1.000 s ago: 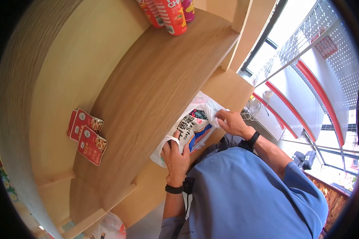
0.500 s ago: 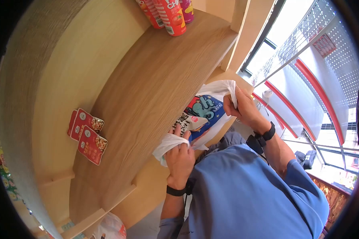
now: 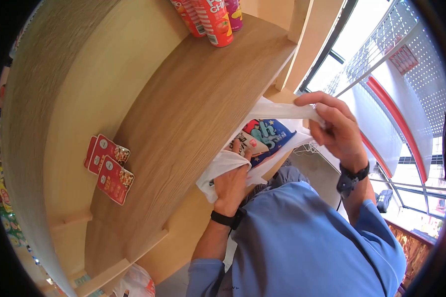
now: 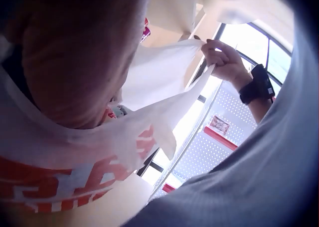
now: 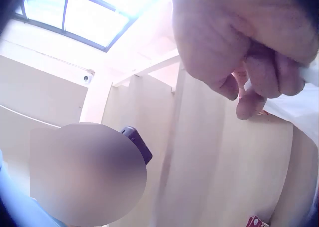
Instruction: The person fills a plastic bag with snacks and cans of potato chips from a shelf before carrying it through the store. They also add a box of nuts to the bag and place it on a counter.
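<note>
A white plastic bag (image 3: 218, 166) hangs at the shelf's front edge, its mouth spread and snack packets inside. My right hand (image 3: 339, 126) pinches one handle of it and draws that handle taut, up and to the right. Over the opposite rim reaches my left hand (image 3: 231, 184), fingers extended onto a white packet (image 3: 254, 144) with dark lettering; part of this hand is covered by the bag. Beside that packet lies a blue packet (image 3: 278, 132) with a cartoon print. Red print (image 4: 107, 174) shows on the bag's side in the left wrist view.
Red snack pouches (image 3: 115, 181) lie on the wooden shelf (image 3: 183, 114), against its back panel. Several chip cans (image 3: 215, 24) stand at its far end. Below is another white bag (image 3: 136, 282). White racks with red edges (image 3: 381, 119) stand on the right.
My right hand has lifted the bag's handle up and to the right, widening the mouth. The left hand has shifted slightly right and deeper over the packets, where more blue shows.
</note>
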`<state>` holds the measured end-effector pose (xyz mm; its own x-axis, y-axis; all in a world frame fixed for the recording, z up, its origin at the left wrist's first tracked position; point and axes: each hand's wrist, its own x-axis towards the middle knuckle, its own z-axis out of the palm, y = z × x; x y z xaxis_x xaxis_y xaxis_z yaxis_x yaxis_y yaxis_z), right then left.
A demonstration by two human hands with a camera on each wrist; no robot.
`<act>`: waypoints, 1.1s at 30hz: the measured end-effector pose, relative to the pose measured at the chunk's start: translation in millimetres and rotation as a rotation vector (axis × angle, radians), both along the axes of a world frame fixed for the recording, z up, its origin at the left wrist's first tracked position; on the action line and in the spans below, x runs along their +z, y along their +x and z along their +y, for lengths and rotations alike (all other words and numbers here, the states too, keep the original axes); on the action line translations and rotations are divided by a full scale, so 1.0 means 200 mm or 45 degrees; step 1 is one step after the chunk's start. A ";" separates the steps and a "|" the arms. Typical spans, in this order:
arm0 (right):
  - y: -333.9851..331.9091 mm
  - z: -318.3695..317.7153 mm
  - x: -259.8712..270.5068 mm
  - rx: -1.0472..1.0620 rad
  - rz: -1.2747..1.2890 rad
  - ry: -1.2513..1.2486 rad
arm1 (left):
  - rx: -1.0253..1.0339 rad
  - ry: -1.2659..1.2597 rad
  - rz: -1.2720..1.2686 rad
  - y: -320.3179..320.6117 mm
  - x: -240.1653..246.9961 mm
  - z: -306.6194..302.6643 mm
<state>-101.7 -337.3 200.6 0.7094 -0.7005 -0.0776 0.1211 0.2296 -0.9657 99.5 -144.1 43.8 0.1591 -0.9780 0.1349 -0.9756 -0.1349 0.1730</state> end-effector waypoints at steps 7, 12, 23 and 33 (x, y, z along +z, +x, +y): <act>-0.03 -0.08 -0.01 -0.166 -0.122 -0.130 | -0.078 -0.003 0.248 -0.06 -0.09 -0.04; -0.03 -0.16 -0.11 -0.452 0.285 -0.670 | -0.169 -0.220 0.577 -0.02 -0.04 0.03; 0.08 0.06 -0.16 -0.748 0.266 -1.674 | 0.721 -0.711 1.553 -0.08 0.19 0.55; 0.50 0.29 -0.78 0.556 0.299 -1.712 | 0.710 -0.928 1.820 -0.14 0.34 0.53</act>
<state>-1.9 -279.5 44.1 0.9470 -0.0679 0.3139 0.0903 -0.8817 -0.4630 71.3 -37.5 112.3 0.8205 -0.5696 -0.0473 0.1374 0.1163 0.9837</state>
